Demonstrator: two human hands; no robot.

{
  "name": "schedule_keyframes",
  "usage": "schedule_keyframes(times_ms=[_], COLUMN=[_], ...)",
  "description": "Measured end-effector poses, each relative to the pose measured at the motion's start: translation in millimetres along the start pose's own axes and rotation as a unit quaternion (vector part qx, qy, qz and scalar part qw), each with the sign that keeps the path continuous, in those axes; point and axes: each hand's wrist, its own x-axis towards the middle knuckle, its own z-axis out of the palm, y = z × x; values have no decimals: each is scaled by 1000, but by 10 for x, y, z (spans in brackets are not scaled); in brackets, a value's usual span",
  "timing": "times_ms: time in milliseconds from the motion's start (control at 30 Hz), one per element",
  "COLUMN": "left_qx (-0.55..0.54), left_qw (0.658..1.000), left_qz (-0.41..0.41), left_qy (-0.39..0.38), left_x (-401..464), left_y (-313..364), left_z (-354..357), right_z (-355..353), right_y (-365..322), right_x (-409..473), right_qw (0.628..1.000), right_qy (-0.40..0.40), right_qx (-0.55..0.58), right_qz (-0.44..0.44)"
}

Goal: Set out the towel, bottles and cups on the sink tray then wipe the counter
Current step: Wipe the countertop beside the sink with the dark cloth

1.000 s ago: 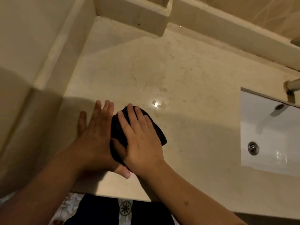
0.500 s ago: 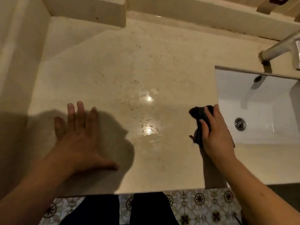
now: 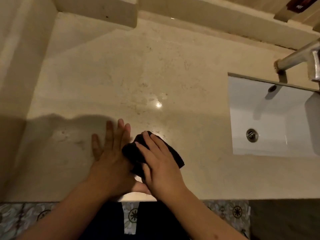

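A dark cloth [image 3: 174, 154] lies bunched on the beige stone counter [image 3: 131, 71] near its front edge. My right hand [image 3: 162, 167] presses flat on top of the cloth, fingers pointing away from me. My left hand [image 3: 110, 161] rests palm down on the counter just left of the cloth, fingers spread, its thumb tucked under my right wrist. No towel, bottles, cups or tray are in view.
A white sink basin [image 3: 273, 122] with a metal drain [image 3: 252, 135] is set into the counter at the right, under a chrome tap [image 3: 297, 58]. A raised stone ledge [image 3: 97, 11] runs along the back wall. Patterned floor tiles [image 3: 26, 217] show below the counter edge.
My right hand has swept the cloth from the sink's edge back left across the counter to beside my left hand. My left hand stays flat on the counter.
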Motion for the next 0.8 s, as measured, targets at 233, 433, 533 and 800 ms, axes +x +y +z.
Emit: schedule_keyframes(times_ms=[233, 433, 533, 800], left_qx=[-5, -8, -12, -103], left_qw=[998, 999, 997, 986], left_qz=[-56, -48, -74, -130], left_qy=[21, 7, -3, 16], left_x=[33, 11, -2, -45], left_y=[141, 153, 265, 973], left_z=[-52, -84, -92, 247], right_z=[-252, -723, -1133, -991], right_y=[704, 1526, 1960, 1068], right_x=[-454, -642, -603, -81], right_qw=[997, 993, 969, 979], right_qy=[9, 100, 177, 187], right_qx=[-37, -27, 3, 83], right_qz=[-60, 50, 173, 28])
